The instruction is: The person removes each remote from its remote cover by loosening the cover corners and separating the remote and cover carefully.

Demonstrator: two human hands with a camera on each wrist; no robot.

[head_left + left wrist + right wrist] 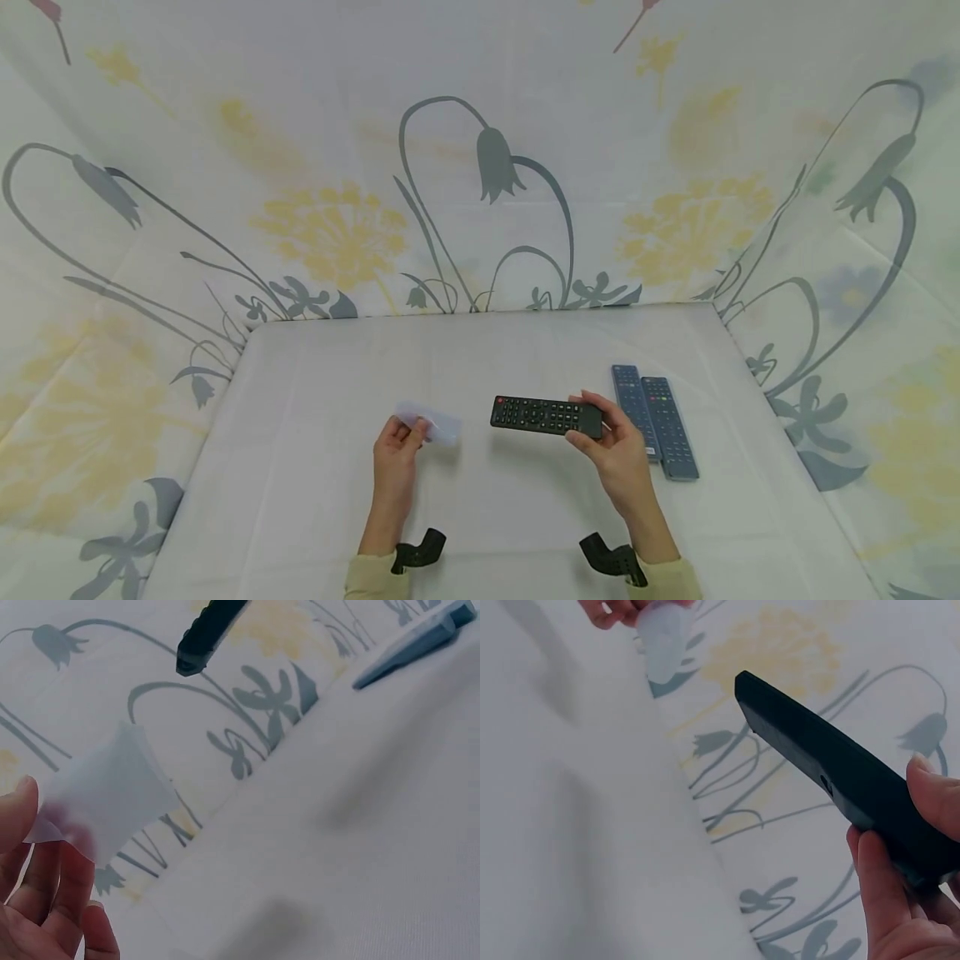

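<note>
Between thumb and fingers, my left hand (396, 467) pinches a small, thin, whitish translucent sheet (441, 427). In the left wrist view the sheet (109, 799) spreads out from the fingertips, and a finger shows through it. My right hand (624, 467) grips a black remote control (543, 415) by one end, its buttons turned up in the head view. Seen from the right wrist, the remote (810, 742) is held above the table, its far end pointing toward the left hand. A gap separates the sheet from the remote.
Two more remotes, a dark bluish one (636, 408) and another (670, 429), lie side by side on the white-covered table (315, 467), right of my right hand. Flower-patterned cloth (510, 233) rises around the table's back and sides.
</note>
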